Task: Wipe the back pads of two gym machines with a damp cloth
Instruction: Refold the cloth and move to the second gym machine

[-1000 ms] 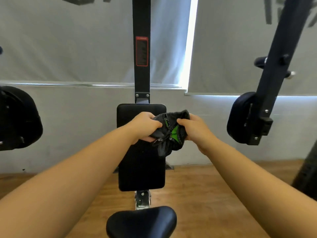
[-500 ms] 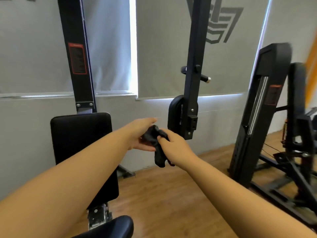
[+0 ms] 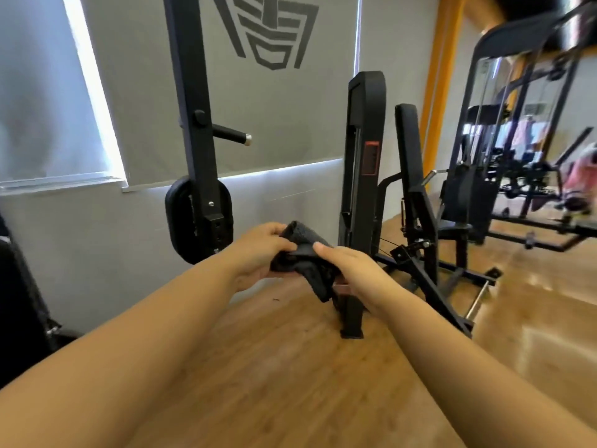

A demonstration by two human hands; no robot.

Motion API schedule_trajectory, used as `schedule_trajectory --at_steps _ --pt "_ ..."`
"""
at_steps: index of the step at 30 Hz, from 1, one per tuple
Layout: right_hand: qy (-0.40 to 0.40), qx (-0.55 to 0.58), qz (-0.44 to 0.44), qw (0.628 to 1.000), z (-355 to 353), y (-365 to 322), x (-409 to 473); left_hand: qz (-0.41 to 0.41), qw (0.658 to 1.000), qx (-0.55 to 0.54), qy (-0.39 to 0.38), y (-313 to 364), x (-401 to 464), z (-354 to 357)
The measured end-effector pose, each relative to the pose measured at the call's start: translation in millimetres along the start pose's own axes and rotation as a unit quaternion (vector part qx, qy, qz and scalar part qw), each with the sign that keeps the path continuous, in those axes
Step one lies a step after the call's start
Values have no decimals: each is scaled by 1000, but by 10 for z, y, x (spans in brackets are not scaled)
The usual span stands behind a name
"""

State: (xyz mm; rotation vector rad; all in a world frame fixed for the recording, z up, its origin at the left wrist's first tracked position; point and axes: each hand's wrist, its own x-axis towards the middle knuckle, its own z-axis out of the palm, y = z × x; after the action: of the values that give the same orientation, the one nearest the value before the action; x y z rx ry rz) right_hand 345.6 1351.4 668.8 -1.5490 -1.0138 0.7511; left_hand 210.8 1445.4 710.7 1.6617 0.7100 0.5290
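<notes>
Black padding (image 3: 13, 295) cut off at far left edge, close beside left forearm. Oval pad (image 3: 181, 218) on dark upright post (image 3: 197, 130), just past left hand (image 3: 258, 253), apart from it. Left hand curled round dark cloth (image 3: 303, 263), mid-air at centre frame above wood floor (image 3: 290, 367). Right hand (image 3: 352, 273) laid over cloth, thumb pinching fold, loose end hanging. Tall back pad (image 3: 408, 140) on machine further right, well apart, bare floor between.
</notes>
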Motion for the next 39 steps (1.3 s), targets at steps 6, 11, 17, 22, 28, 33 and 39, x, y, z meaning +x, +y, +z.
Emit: schedule_trajectory --at_steps 6,11,17,22,28,33,39 --pt "94 7 19 995 -1095 338 -120 2 994 83 -66 166 484 1053" --pt "162 -88 -21 983 -1941 414 -146 81 969 233 -24 334 889 1900" --pt "220 -169 24 960 -2821 620 -345 122 934 320 -102 524 1239 2823" --pt "279 -166 86 942 -3542 902 -503 149 916 312 -204 540 1658 3626" --pt "337 -214 126 908 -4356 1027 -334 169 900 268 -299 620 2399 4414" --pt "370 -214 100 899 -4905 1087 166 171 898 228 -333 846 3153 4797" --pt "406 -209 78 886 -5650 1281 677 175 891 220 -357 1074 3978 5386"
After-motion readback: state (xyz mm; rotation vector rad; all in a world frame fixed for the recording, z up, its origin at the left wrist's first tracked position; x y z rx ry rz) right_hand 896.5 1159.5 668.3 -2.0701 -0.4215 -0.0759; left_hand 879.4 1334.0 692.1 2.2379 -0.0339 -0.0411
